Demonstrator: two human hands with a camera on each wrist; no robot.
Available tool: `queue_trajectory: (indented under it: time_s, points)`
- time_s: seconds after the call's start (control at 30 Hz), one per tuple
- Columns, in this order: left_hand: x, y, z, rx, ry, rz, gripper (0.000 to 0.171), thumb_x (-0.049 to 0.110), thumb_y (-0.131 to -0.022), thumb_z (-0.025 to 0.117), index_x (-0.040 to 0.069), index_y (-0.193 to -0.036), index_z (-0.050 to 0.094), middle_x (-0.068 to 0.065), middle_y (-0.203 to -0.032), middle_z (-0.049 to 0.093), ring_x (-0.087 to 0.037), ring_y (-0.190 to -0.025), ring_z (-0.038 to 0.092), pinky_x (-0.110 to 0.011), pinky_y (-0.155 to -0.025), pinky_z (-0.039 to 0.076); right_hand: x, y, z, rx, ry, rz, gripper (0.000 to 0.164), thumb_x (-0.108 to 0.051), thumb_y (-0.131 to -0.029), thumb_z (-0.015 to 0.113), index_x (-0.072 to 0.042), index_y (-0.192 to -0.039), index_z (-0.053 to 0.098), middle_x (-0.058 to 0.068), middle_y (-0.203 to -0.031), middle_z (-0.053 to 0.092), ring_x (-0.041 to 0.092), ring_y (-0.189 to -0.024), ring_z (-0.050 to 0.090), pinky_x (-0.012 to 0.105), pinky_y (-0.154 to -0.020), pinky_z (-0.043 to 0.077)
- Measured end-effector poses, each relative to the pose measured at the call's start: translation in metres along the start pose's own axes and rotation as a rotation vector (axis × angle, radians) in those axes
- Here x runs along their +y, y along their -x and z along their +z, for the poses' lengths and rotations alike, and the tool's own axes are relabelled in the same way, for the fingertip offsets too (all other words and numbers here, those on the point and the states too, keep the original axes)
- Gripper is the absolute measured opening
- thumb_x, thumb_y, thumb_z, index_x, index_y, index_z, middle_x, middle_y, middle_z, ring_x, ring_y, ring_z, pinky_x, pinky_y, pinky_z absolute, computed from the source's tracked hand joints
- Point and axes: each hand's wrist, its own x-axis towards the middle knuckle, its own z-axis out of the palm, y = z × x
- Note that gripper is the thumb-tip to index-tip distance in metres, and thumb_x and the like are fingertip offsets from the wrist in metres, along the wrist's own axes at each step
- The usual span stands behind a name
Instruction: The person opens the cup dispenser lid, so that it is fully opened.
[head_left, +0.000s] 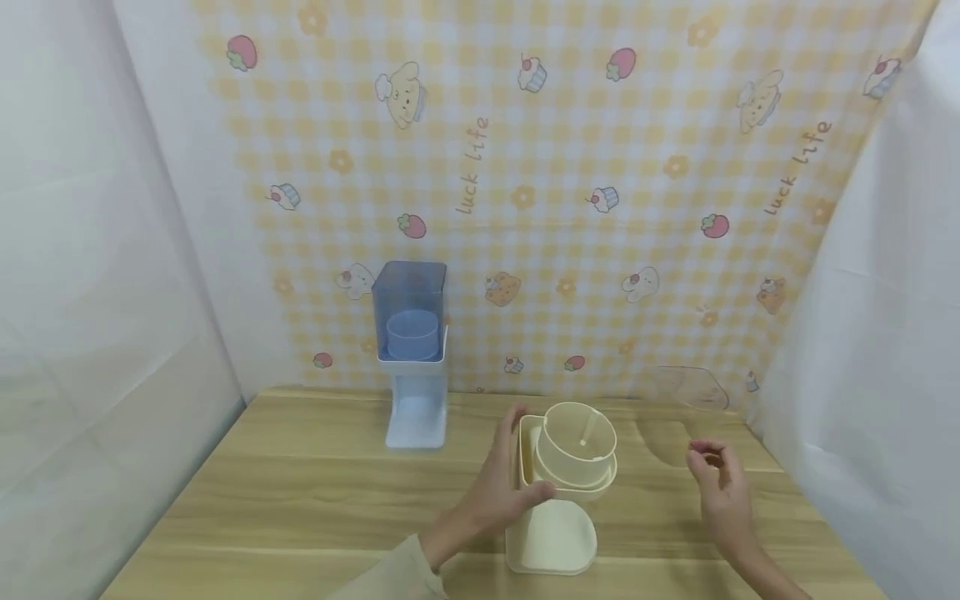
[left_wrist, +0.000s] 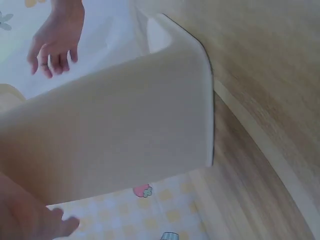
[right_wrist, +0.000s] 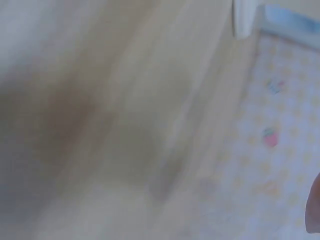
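Note:
In the head view my left hand [head_left: 491, 492] grips a cream pet feeder base [head_left: 551, 533] from its left side. The thumb lies at the front rim and the fingers reach the far side. A round cream cup [head_left: 577, 433] sits in the base's upper tray. The left wrist view shows the base's smooth back panel [left_wrist: 125, 125] up close. My right hand [head_left: 723, 496] hovers over the table to the right of the base. Its fingers hang loosely bent and hold nothing in the left wrist view. Behind it stands a clear see-through piece [head_left: 690, 387], only faintly outlined.
A second feeder with a translucent blue hopper [head_left: 411, 292] and a white stand [head_left: 416, 417] is at the back left. A checked cloth [head_left: 525, 167] hangs behind the wooden table [head_left: 300, 483], with white sheets [head_left: 862, 350] on both sides.

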Motion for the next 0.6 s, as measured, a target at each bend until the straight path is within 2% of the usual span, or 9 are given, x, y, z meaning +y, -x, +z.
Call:
queue_trajectory:
  time_s: [0.1,0.2,0.23,0.27,0.33,0.4,0.47,0.53,0.6]
  points:
    - [0.022,0.022,0.004,0.166,0.047,-0.041,0.085,0.056,-0.098,0.052,0.029,-0.16,0.002,-0.008,-0.167,0.007,-0.04,-0.152,0.011,-0.078,-0.111,0.009,-0.019,-0.004,0.017,-0.15,-0.135,-0.124,0.021,0.004,-0.101,0.038,0.016,-0.114,0.05,-0.009,-0.111,0.061,0.003,-0.105,0.055,0.012,-0.09,0.042]
    - [0.045,0.053,0.016,0.284,0.002,0.065,0.071,0.035,-0.103,0.047,0.022,-0.161,0.008,-0.015,-0.166,0.01,-0.046,-0.149,0.017,-0.086,-0.1,0.015,-0.028,-0.02,0.037,-0.318,-0.248,-0.159,0.035,-0.007,-0.106,0.029,0.016,-0.124,0.048,-0.002,-0.124,0.062,0.006,-0.118,0.054,0.014,-0.099,0.041]
    - [0.051,0.064,0.021,0.288,-0.02,0.102,0.07,0.03,-0.103,0.046,0.019,-0.161,0.008,-0.018,-0.165,0.01,-0.045,-0.149,0.017,-0.089,-0.095,0.017,-0.03,-0.027,0.044,-0.387,-0.3,-0.143,0.041,-0.012,-0.108,0.025,0.016,-0.129,0.045,0.003,-0.131,0.06,0.007,-0.122,0.053,0.016,-0.102,0.041]
    - [0.057,0.074,0.025,0.269,-0.024,0.104,0.07,0.031,-0.103,0.046,0.019,-0.161,0.008,-0.017,-0.166,0.008,-0.039,-0.151,0.017,-0.089,-0.094,0.018,-0.031,-0.035,0.051,-0.462,-0.364,-0.112,0.047,-0.018,-0.109,0.02,0.016,-0.134,0.041,0.006,-0.136,0.057,0.008,-0.126,0.051,0.016,-0.104,0.039]
    - [0.064,0.087,0.032,0.235,-0.038,0.09,0.074,0.031,-0.101,0.048,0.017,-0.161,0.008,-0.019,-0.167,0.005,-0.041,-0.151,0.012,-0.091,-0.09,0.019,-0.033,-0.051,0.063,-0.629,-0.485,0.003,0.06,-0.03,-0.11,0.009,0.014,-0.144,0.029,0.011,-0.149,0.046,0.008,-0.135,0.044,0.015,-0.106,0.037]
    - [0.067,0.093,0.037,0.2,0.023,-0.022,0.077,0.033,-0.1,0.051,0.024,-0.162,0.006,-0.013,-0.168,0.0,-0.041,-0.152,0.007,-0.09,-0.093,0.016,-0.036,-0.064,0.074,-0.788,-0.611,0.153,0.072,-0.043,-0.108,0.001,0.011,-0.152,0.016,0.014,-0.159,0.033,0.009,-0.142,0.036,0.019,-0.111,0.036]
    - [0.067,0.096,0.042,0.187,0.106,-0.154,0.082,0.037,-0.098,0.054,0.031,-0.161,0.002,-0.006,-0.169,-0.004,-0.044,-0.152,0.003,-0.089,-0.096,0.01,-0.041,-0.072,0.083,-0.93,-0.705,0.287,0.079,-0.053,-0.104,-0.004,0.005,-0.156,0.006,0.014,-0.166,0.018,0.014,-0.149,0.027,0.029,-0.119,0.03]
    - [0.062,0.096,0.046,0.186,0.138,-0.178,0.082,0.038,-0.099,0.051,0.027,-0.161,-0.001,-0.012,-0.168,-0.007,-0.054,-0.149,0.0,-0.09,-0.095,0.006,-0.049,-0.074,0.09,-1.047,-0.762,0.355,0.084,-0.059,-0.1,-0.007,0.002,-0.158,0.0,0.015,-0.168,0.006,0.013,-0.15,0.025,0.046,-0.124,0.019]
    - [0.05,0.097,0.052,0.173,0.155,-0.17,0.081,0.041,-0.101,0.046,0.018,-0.161,-0.003,-0.02,-0.166,-0.009,-0.059,-0.146,-0.003,-0.091,-0.092,0.003,-0.054,-0.069,0.093,-1.13,-0.811,0.36,0.085,-0.059,-0.099,-0.01,0.003,-0.156,0.0,0.017,-0.167,0.002,0.01,-0.15,0.026,0.051,-0.125,0.012]
